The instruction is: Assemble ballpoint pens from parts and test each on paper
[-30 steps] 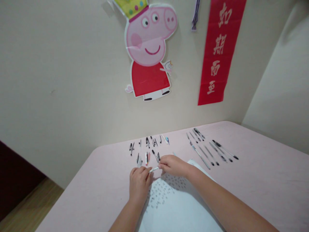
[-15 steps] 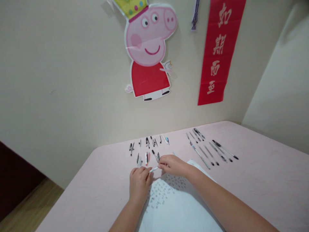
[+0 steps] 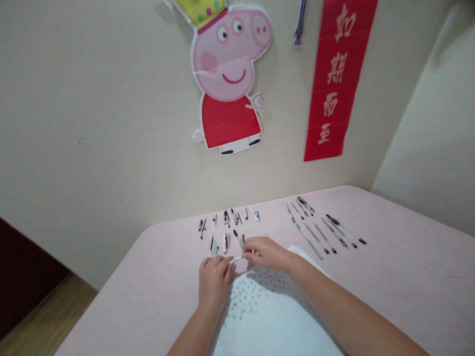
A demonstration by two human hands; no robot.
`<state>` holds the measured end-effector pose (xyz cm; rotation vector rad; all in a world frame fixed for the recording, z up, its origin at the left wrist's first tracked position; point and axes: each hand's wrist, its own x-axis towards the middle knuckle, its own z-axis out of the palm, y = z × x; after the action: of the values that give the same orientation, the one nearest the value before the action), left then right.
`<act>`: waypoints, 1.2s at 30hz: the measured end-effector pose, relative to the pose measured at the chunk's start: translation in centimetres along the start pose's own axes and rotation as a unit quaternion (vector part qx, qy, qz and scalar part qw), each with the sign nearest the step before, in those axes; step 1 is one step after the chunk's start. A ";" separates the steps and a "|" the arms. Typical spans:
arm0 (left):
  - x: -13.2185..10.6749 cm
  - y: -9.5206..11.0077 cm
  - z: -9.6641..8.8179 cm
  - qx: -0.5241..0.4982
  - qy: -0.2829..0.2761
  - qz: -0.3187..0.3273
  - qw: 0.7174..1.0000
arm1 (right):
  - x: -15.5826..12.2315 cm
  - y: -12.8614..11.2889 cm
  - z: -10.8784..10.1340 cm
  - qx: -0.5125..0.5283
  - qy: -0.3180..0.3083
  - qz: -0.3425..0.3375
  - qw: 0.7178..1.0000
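Your left hand [image 3: 213, 279] and right hand [image 3: 267, 253] meet over the near middle of the pink counter [image 3: 408, 277], each closed on one end of a slim white pen [image 3: 236, 259]. The pen spans the short gap between them, tilted slightly up toward your right hand. Your left fingers [image 3: 222, 263] are curled tight round the lower end; your right fingers pinch the upper end (the tip itself is hidden under them).

Beneath your forearms lies a white sheet of paper [image 3: 267, 316] covered in small dark scribbles, its far corner just beside your right wrist. Just beyond your hands sits a loose cluster of small pen parts [image 3: 228, 227], black, white and one pinkish, spread in two rough rows. Well to the right, a row of whole pens [image 3: 322, 225] lies side by side, angled away from you. On the wall behind hang a pig cartoon cutout [image 3: 230, 74] and a red banner [image 3: 339, 79] with pale characters.
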<state>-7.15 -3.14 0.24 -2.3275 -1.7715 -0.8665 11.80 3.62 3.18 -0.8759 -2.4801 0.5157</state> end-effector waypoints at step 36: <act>0.0 -0.2 0.2 -0.015 -0.005 0.008 1.000 | 0.2 0.0 0.1 0.014 -0.003 -0.010 1.000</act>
<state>-7.27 -2.98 0.08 -2.3650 -1.7534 -0.8870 11.64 3.72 3.14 -0.8389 -2.4787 0.5471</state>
